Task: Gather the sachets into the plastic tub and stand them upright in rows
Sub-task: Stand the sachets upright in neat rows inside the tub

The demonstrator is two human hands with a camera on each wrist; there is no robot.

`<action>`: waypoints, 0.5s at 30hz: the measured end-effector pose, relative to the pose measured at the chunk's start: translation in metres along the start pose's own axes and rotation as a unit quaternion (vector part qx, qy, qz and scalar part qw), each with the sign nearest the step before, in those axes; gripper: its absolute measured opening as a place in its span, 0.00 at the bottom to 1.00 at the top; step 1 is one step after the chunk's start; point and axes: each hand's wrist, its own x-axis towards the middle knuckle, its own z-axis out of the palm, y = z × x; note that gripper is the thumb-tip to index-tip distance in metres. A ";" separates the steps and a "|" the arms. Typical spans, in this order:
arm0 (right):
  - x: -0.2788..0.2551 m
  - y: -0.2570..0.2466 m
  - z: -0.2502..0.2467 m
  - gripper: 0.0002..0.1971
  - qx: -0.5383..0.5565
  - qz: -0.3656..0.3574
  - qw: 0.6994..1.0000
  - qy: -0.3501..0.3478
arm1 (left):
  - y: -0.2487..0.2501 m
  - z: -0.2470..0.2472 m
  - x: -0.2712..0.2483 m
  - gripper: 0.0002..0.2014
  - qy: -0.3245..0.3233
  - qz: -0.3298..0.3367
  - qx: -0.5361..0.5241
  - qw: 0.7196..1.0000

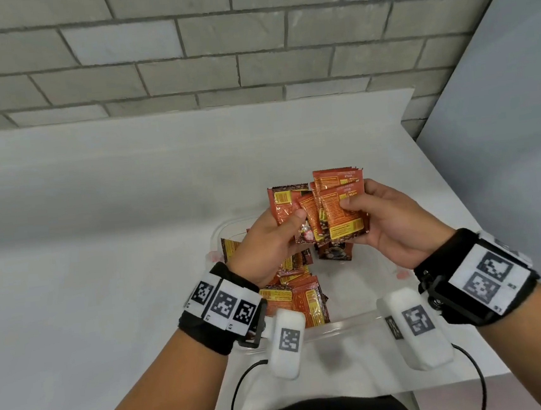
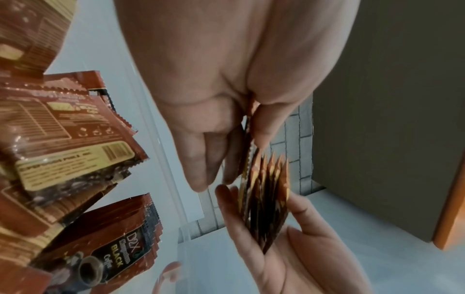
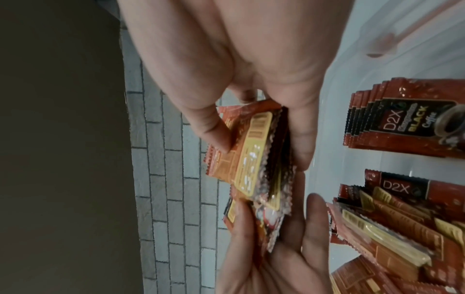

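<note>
You hold sachet bundle [image 1: 325, 209] between both hands above tub [image 1: 356, 323]: left hand [image 1: 266, 248] pinches lower edge, right hand [image 1: 393, 222] grips side. Bundle fanned, long axis upright; bare tub floor directly below, nearer your right hand.

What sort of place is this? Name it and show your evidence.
Probably a staged indoor recording workstation, not a home kitchen: a plain white table against a grey brick wall, with coffee sachets held above a plastic tub.

Black wrist straps [image 1: 221, 312] carry white square-code tags; white camera pods [image 1: 287, 343] trail black cables [image 1: 237, 393] toward six o'clock.
</note>
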 end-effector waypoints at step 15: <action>-0.005 -0.001 0.011 0.14 -0.043 -0.016 0.999 0.015 | 0.007 0.005 -0.004 0.29 -0.020 0.023 0.211 0.977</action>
